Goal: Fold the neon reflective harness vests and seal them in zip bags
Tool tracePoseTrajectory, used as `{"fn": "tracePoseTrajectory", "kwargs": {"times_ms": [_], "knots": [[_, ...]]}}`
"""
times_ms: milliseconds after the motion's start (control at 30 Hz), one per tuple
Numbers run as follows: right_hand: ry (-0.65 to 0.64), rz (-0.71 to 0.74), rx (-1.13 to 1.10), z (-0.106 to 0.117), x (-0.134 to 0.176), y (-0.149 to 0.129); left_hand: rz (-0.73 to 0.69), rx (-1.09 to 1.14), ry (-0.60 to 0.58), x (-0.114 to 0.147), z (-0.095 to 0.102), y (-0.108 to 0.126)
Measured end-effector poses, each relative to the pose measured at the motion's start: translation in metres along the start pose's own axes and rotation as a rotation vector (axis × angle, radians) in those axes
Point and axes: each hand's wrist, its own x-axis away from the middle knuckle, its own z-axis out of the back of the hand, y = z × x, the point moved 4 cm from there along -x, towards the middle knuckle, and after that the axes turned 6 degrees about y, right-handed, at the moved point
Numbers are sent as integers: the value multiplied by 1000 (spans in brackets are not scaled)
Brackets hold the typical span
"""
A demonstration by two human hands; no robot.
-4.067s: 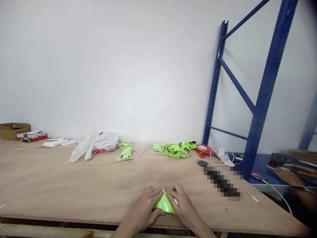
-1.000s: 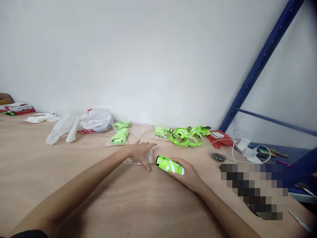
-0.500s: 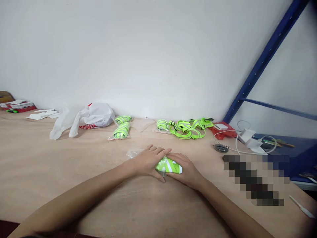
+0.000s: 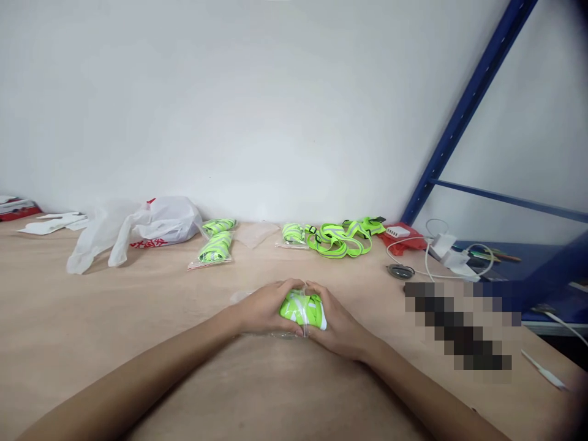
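A rolled neon-green reflective strap [image 4: 301, 310] lies between my hands at the middle of the table, its left part inside a clear plastic bag [image 4: 280, 334]. My left hand [image 4: 265, 307] is wrapped round the bag and the strap's left side. My right hand [image 4: 339, 324] grips the strap's right end, where a white edge shows outside the bag's mouth. Both thumbs are in front of the roll and the fingers behind it. Beyond them lie bagged green straps [image 4: 215, 247], another bagged strap [image 4: 293, 233] and a loose green strap with black buckles [image 4: 342, 239].
A white plastic bag [image 4: 168, 219] and white gloves [image 4: 55, 222] lie at the back left, a flat clear bag [image 4: 257, 233] at the back middle. To the right are a dark oval object [image 4: 400, 271], white chargers with cables [image 4: 443, 246], a blurred-out dark object and a blue metal frame [image 4: 463, 116].
More of the strap is now inside the clear bag. My left hand's fingers have curled in closer round it, and the view has shifted slightly to the right.
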Motion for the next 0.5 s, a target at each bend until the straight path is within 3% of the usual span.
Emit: {"fn": "tracePoseTrajectory", "kwargs": {"times_ms": [133,233,400,500], "knots": [[-115,-40,25,8,1,1,-31,-147,-10,1,-4,-4],[-66,-42,138,10,-2,6,-100,-229,-62,2,-4,-6],[24,-3,454,6,-6,6,-58,-329,-62,3,-1,-13],[48,-30,459,3,-6,6,-70,-334,-54,0,-1,-13]]}}
